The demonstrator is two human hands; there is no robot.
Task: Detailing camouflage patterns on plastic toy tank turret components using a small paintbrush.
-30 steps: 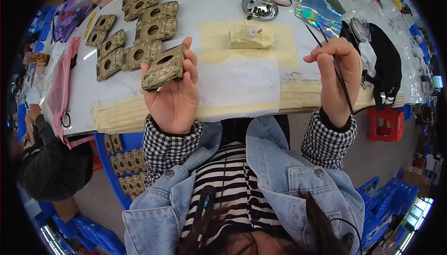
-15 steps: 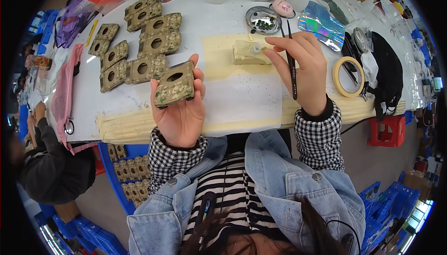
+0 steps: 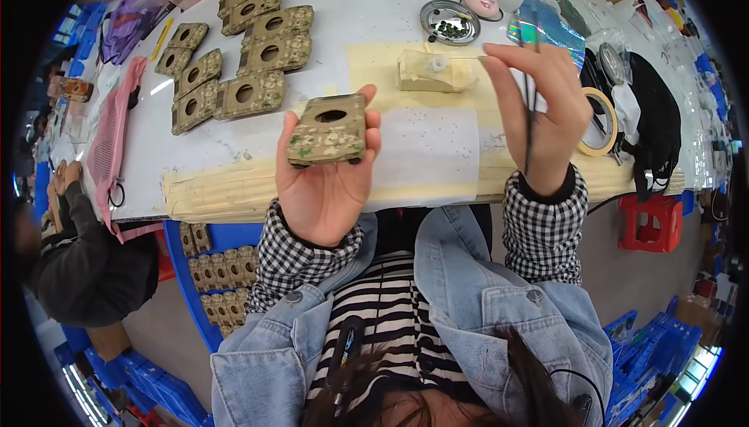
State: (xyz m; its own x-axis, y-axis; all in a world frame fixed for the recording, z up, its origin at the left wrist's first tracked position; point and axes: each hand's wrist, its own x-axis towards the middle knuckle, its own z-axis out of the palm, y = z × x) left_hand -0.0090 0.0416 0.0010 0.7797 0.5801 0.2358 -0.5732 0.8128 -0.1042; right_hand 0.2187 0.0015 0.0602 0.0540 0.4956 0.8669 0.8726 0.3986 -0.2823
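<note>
My left hand [image 3: 324,201] holds up a small camouflage-patterned housing [image 3: 328,140] with a dark round hole in its upper face, two small dark feet showing along its near edge. My right hand [image 3: 550,111] carries black tweezers [image 3: 530,107], blurred, passing between its fingers. Thumb and forefinger close on the end of a thin pale stick [image 3: 466,57], which points left toward a small translucent cup [image 3: 439,63]. That cup sits on a beige tape-wrapped block [image 3: 413,76]. Behind it is a round metal dish [image 3: 450,33] with small dark green pieces in it.
More camouflage housings [image 3: 251,93] stand in rows at the left. A tape roll [image 3: 599,123], a black cloth bag [image 3: 651,115] and a shiny holographic pouch [image 3: 573,37] lie right. Below the table edge, a blue crate [image 3: 181,271] contains several housings. A co-worker [image 3: 94,263] sits at far left.
My right hand has drawn back to the right, away from the cup, with the thin stick now visible. The housing in my left hand has shifted right and turned more level.
</note>
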